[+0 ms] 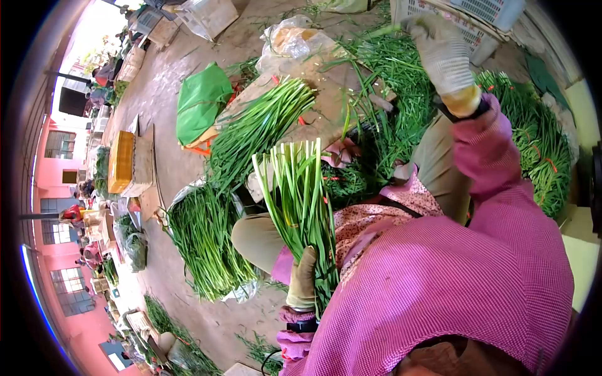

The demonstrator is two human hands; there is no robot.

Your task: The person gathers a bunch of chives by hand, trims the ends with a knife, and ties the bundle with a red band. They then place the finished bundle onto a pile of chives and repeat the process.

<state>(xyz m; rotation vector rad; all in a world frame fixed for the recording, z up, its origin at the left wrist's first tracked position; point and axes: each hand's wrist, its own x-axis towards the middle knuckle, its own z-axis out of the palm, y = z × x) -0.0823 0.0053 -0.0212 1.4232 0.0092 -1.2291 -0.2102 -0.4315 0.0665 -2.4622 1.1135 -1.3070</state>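
My left hand (303,279), in a tan glove, is wrapped round the lower part of a bunch of garlic chives (301,194). Its pale cut stems point up and away from me, with a thin band around the middle. Raised at the upper right is my right hand (442,59), in a whitish knitted glove and smeared by motion. A pale green stalk (385,30) shows at its fingertips. Below that hand spreads a loose heap of chives (401,75). Another pile of chives (263,125) lies on a board (326,66) in front of me.
More chives (210,241) lie on plastic to the left, and tied bunches (542,156) are at the right. A green bag (202,103), a clear plastic bag (295,41), crates (470,25) and a yellow box (121,161) stand around. Other people (88,254) are at far left.
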